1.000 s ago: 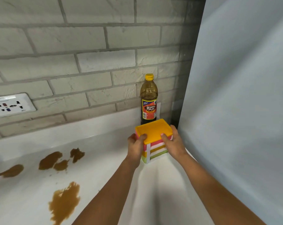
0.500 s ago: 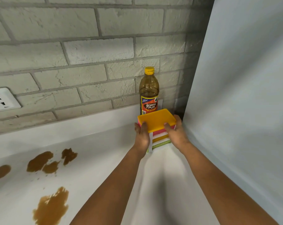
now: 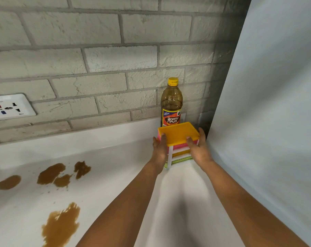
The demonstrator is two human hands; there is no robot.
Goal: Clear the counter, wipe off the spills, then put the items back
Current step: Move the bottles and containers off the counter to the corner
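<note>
We clamp rack [image 3: 178, 139] between left hand [image 3: 159, 148] and right hand [image 3: 198, 150], far right table [image 3: 115, 157] corner, before bottle [image 3: 171, 102]. Spills [image 3: 60, 227] unwiped; clearing, wiping, returning all remain.

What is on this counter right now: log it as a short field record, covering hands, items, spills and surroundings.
left hand: gripping the left side of the drawer organizer
right hand: gripping its right side
drawer organizer: small, orange top, pink, yellow and green tiers, in the counter corner
bottle: upright behind the organizer, yellow cap, dark liquid
spills: brown patches on the white counter, left of the arms, not wiped
wall socket: on the brick wall, far left
</note>
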